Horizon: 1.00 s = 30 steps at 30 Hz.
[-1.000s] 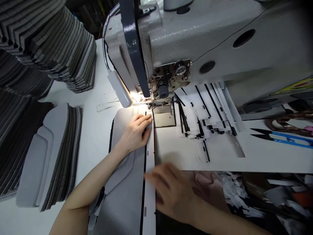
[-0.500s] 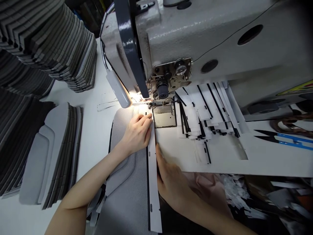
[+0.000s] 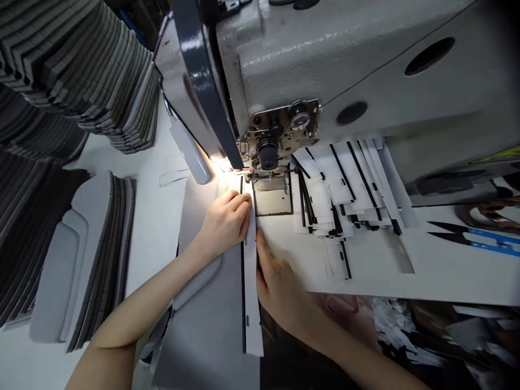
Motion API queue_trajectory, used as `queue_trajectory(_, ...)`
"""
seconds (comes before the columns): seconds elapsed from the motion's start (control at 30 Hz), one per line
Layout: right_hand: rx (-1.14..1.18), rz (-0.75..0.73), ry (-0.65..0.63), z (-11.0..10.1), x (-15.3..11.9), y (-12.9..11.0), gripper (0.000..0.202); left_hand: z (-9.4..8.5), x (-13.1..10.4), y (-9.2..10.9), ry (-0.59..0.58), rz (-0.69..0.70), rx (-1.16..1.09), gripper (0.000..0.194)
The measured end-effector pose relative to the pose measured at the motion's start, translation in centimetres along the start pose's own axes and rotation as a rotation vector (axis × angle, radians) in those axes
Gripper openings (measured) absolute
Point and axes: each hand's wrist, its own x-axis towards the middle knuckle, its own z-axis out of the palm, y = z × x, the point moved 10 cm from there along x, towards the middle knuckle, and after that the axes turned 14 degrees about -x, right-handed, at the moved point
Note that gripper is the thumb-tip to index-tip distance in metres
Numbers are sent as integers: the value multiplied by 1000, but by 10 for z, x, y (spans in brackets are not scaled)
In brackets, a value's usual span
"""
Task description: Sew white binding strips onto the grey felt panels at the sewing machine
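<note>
Running up to the needle of the sewing machine [image 3: 309, 70]: white strip [image 3: 252, 309], black-edged, along R edge of grey panel [image 3: 207, 330]. L hand [image 3: 227, 219] pressing both down nr needle, fingers part-bent; R hand [image 3: 280, 284] half open, index at strip's edge, can't tell if gripping. On bench [image 3: 150, 216]: spare strips [image 3: 320, 203] & snips [image 3: 465, 238] R, grey stacks [image 3: 93, 70] L.
</note>
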Motion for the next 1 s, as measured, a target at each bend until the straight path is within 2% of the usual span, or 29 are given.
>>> queue_trajectory(0.1, 12, 38, -37, 2, 6, 3, 68, -2, -3, -1, 32, -26, -24, 20)
queue_trajectory(0.37, 57, 50, -92, 1, 9, 6, 79, 4, 7, -25, 17, -84, -52, 21)
queue_trajectory(0.57, 13, 84, -68, -6, 24, 7, 75, -1, -1, -7, 27, -84, -54, 23)
queue_trajectory(0.67, -27, 94, -65, -8, 29, 9, 72, -4, -5, -6, 58, -98, -92, 24)
queue_trajectory(0.8, 4, 82, -92, -4, 24, 10, 70, -1, 0, -16, 59, -99, -85, 23)
queue_trajectory(1.0, 87, 75, -154, 4, 8, 9, 81, 2, 12, -27, 61, -63, 1, 25)
